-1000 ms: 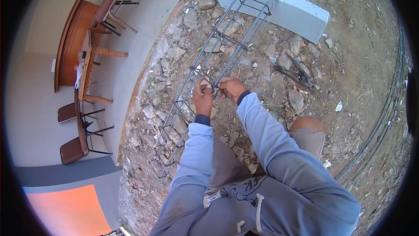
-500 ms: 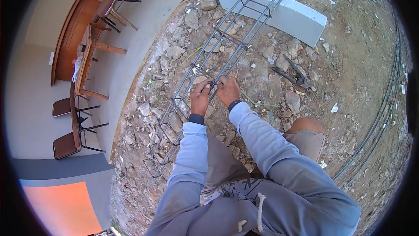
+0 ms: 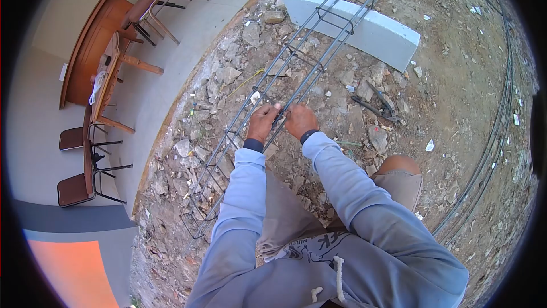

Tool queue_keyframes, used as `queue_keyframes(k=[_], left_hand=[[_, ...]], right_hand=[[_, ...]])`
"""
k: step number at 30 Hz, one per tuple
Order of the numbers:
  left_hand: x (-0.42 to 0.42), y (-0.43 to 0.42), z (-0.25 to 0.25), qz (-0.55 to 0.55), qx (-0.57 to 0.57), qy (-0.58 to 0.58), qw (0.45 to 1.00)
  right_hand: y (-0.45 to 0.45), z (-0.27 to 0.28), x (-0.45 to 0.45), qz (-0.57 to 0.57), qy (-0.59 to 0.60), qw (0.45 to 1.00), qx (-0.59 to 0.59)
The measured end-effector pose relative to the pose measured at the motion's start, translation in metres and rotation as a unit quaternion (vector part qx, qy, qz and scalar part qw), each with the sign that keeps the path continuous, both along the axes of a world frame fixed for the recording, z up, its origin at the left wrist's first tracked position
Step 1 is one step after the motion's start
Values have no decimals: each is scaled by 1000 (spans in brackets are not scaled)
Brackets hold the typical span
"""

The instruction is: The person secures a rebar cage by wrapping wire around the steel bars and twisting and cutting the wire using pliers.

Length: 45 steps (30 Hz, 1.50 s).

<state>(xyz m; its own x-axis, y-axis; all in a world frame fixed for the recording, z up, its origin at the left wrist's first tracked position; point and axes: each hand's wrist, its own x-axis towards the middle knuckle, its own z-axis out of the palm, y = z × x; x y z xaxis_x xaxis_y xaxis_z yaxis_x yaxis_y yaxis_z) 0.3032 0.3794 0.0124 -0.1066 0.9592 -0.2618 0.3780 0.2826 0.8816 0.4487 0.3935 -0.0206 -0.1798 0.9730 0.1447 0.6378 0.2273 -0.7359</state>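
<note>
A long rebar cage [image 3: 322,69] of thin steel bars and square stirrups runs diagonally away from me over the rubble. My left hand [image 3: 262,123] is closed at the cage's nearer bars, thumb and fingers pinched around the steel. Just right of it, my right hand [image 3: 301,121] grips the same right-hand bar with curled fingers. The fingertips almost meet, and any thin wire between them is too small to make out. On the dirt to the right lie dark pincers [image 3: 378,105] with their handles apart.
Under the cage's far part stands a pale concrete block [image 3: 364,30] on edge. Broken stones [image 3: 227,75] cover the ground at left. Long rods [image 3: 494,143] lie along the right. Chairs [image 3: 76,190] and a wooden table [image 3: 141,64] stand on the paved floor [image 3: 171,60].
Both hands stay at the same spot on the cage, with the fingers slightly shifted and the left thumb now raised. The view has tilted a little.
</note>
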Motion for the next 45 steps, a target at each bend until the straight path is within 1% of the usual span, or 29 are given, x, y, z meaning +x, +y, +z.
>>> queue_keyframes(k=[3, 5, 6, 7, 8, 10, 11, 13, 14, 16, 17, 19, 21, 22, 23, 24, 25, 26, 28, 29, 31, 33, 36, 37, 38, 39, 40, 43, 45], left_hand=[[11, -10, 10, -4, 7, -56, 998], [14, -17, -6, 28, 75, -37, 996], [13, -19, -15, 44, 108, -28, 993], [11, -18, -15, 40, 100, 17, 994], [9, -18, -14, 19, 67, 17, 997], [7, -14, -10, -24, 3, 19, 1000], [8, -13, -13, -42, 35, 99, 994], [12, -13, -14, -78, 98, 258, 958], [16, -15, -12, -75, 98, 317, 940], [26, -18, -8, -67, 97, 432, 894], [29, -17, -7, -65, 90, 430, 896], [31, -17, -5, -60, 75, 426, 899], [19, -14, -26, -33, 107, 336, 935], [17, -13, -25, -20, 124, 289, 949], [15, -11, -24, 5, 80, 177, 981], [13, -9, -22, 28, 36, 61, 997], [14, -6, -16, 48, -10, -58, 997], [13, -3, -10, 64, -41, -91, 993], [7, 1, 0, 96, -104, -158, 977], [6, 4, 1, 107, -123, -160, 973], [-7, 15, -16, 72, -146, -161, 973], [-12, 28, -16, 51, -194, -144, 969], [-20, 31, -20, 75, -210, -219, 950], [-26, 31, -28, 74, -199, -237, 948], [-26, 31, -25, 69, -196, -246, 947], [-25, 29, -24, 66, -195, -257, 944], [-26, 27, -24, 65, -193, -269, 941], [-34, 30, -28, 50, -247, -226, 941], [-32, 30, -22, 30, -299, -166, 939]], right_hand=[[-2, 14, 2, 3, -14, 999, -35], [0, 19, 3, 8, -17, 997, -79], [2, 18, 3, 26, -26, 997, -69], [5, 14, 4, 44, -35, 997, -58], [7, 10, 5, 61, -45, 996, -47], [11, 4, 7, 72, -31, 995, -64], [13, 2, 8, 75, -22, 994, -72], [14, 0, 6, 50, -2, 994, -97], [15, 0, 4, 38, 8, 993, -110], [10, 4, 0, 18, -12, 996, -85], [8, 7, 0, 8, -23, 997, -73], [5, 16, 0, -14, -16, 995, -100], [5, 20, -1, -28, 1, 990, -138], [6, 17, -1, -32, 14, 986, -161], [9, 16, -1, -37, 27, 982, -184], [12, 7, -3, -15, 30, 984, -175], [17, -11, -6, 4, 32, 986, -166], [20, -15, -5, 23, 33, 987, -156], [20, -15, -2, 21, 81, 973, -216], [19, -10, -1, 22, 105, 963, -246], [13, 6, 1, 4, 64, 977, -202], [11, 13, -3, -7, 29, 983, -184], [16, 15, -9, -11, -2, 983, -183], [14, 23, -7, -8, -8, 984, -176], [11, 33, -4, -5, -15, 985, -171], [9, 42, 0, 1, -9, 981, -196], [7, 41, -1, -4, -13, 984, -176], [3, 34, -6, -15, -25, 993, -117], [1, 27, -8, -22, -29, 995, -92]])
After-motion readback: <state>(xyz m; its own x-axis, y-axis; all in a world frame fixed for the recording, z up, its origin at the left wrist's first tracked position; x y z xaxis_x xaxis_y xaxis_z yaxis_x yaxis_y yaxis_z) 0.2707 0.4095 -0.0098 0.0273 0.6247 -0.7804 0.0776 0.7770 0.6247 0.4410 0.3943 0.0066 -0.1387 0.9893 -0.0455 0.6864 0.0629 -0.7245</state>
